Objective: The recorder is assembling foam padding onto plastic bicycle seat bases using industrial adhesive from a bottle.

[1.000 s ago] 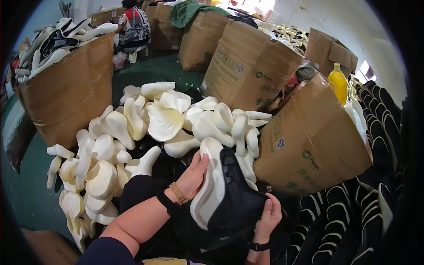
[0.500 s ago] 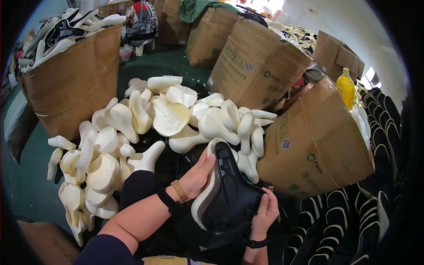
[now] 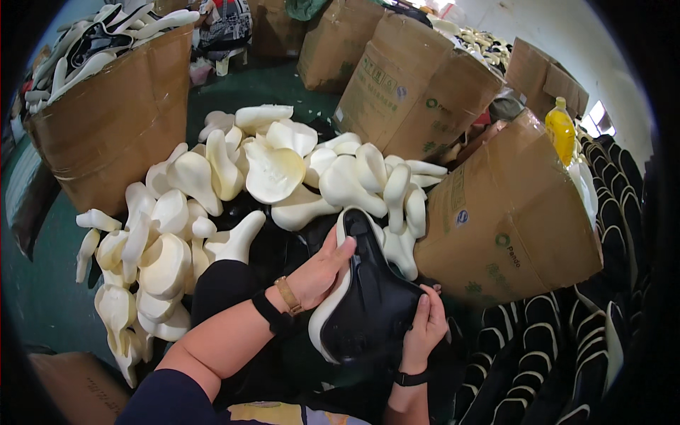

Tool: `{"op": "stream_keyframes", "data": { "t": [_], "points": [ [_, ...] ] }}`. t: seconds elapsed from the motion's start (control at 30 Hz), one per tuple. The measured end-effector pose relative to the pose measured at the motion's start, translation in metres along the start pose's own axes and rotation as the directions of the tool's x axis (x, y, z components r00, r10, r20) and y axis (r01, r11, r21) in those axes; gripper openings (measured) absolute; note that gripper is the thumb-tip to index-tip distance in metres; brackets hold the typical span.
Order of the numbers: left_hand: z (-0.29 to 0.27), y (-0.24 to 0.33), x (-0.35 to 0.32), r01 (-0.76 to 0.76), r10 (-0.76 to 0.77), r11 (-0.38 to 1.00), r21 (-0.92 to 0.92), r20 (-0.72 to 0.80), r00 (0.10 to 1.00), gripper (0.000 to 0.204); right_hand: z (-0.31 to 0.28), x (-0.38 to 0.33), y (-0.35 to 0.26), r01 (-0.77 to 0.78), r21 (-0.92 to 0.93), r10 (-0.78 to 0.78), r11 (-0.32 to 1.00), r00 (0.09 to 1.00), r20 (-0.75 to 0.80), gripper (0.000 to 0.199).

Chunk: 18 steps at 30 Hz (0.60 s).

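Between my two hands is a bicycle saddle (image 3: 372,297), a black plastic base set against a cream foam pad (image 3: 322,329), with its narrow nose pointing away from me. My left hand (image 3: 320,273) grips the pad's left side near the nose, thumb over the rim onto the black base. My right hand (image 3: 426,327) pinches the right wing of the wide rear end, its thumb on top and fingers partly hidden underneath. Just beyond the saddle lies a heap of loose cream foam saddle pads (image 3: 273,173).
Cardboard boxes (image 3: 510,219) stand at right and behind; another box (image 3: 117,120) at far left overflows with saddle parts. Rows of black-and-cream saddles (image 3: 531,354) are stacked at lower right. A yellow bottle (image 3: 560,131) stands by the right box. A person (image 3: 225,28) sits at the back.
The saddle's nose sits slightly higher in the picture, and its black base shows more squarely. Both hands keep their hold; the left thumb has shifted a little along the rim.
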<state>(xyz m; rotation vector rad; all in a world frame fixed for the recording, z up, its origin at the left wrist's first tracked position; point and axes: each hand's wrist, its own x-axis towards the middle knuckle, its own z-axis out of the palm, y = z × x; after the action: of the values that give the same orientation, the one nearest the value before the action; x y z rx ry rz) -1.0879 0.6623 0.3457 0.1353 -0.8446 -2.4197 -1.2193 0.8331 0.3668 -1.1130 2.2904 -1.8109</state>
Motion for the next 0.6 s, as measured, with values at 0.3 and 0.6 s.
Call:
{"op": "stream_keyframes", "data": {
  "t": [0.3,0.6],
  "points": [
    [-0.002,0.002,0.007,0.037,-0.009,0.982,0.184,-0.154,0.988,0.082,0.011,0.007,0.015,0.133,-0.208,-0.151,0.969,0.986,-0.071,0.016],
    [-0.011,-0.001,0.005,0.007,0.01,0.996,0.091,-0.185,0.983,0.066,0.013,0.006,0.018,0.241,-0.326,-0.241,0.914,0.97,0.041,0.029]
  ]
}}
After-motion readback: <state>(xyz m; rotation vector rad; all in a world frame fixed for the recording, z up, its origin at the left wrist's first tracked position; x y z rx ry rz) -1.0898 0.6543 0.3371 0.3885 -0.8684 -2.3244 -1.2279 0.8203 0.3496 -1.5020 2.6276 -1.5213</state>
